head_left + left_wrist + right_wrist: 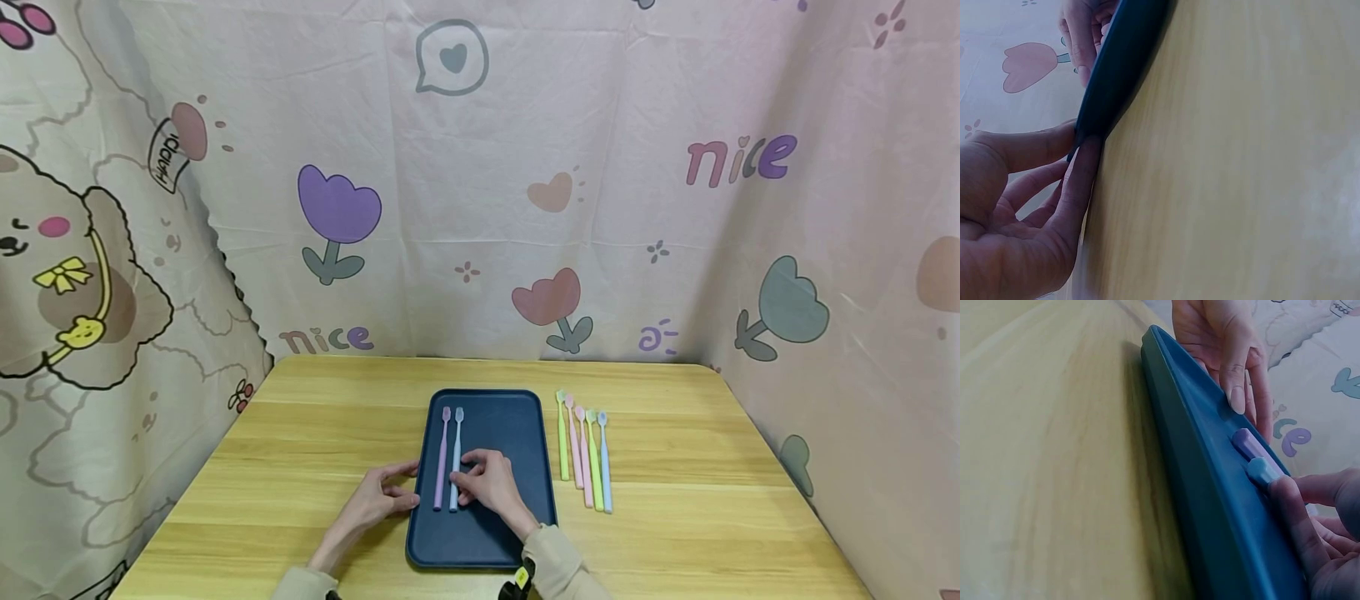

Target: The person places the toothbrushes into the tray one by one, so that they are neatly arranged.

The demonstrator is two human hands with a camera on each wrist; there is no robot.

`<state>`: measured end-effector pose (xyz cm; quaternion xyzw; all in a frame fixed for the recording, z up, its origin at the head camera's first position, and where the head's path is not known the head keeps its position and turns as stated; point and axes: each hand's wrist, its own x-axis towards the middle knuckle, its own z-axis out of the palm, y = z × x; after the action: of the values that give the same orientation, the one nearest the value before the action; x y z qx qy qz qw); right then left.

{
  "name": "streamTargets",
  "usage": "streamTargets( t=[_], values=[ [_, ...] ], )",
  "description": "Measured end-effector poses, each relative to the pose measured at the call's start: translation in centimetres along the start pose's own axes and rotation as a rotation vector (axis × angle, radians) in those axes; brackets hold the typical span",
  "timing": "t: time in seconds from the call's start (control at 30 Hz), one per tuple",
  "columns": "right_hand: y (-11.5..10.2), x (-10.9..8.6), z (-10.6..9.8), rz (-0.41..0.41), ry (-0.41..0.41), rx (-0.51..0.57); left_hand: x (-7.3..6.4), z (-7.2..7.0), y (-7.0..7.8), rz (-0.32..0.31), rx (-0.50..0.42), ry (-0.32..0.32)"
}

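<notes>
A dark blue tray (498,425) lies on the table, its long sides running away from me. Inside it, toward the left, a purple toothbrush (441,462) and a light blue toothbrush (457,442) lie side by side, heads at the far end. My right hand (491,483) reaches over the tray and pinches the light blue handle between thumb and fingers; its rounded end (1261,470) shows close to the tray floor. At the tray's left rim, my left hand (375,497) holds the edge, thumb over the rim and fingers along the outside.
Right of the tray, several toothbrushes in green, pink and blue (605,467) lie in a loose row on the wooden table (675,542). A patterned cloth (450,208) hangs behind the table and along both sides.
</notes>
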<state>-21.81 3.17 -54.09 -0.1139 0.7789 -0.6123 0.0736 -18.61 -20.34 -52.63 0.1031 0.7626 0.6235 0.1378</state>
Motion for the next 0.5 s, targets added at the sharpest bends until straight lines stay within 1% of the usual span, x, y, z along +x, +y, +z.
streamTargets(
  t=[0.5],
  values=[
    [-0.02,-0.03,-0.04,-0.005,-0.002,-0.004,0.01,-0.01,0.19,-0.003,0.017,-0.005]
  ],
)
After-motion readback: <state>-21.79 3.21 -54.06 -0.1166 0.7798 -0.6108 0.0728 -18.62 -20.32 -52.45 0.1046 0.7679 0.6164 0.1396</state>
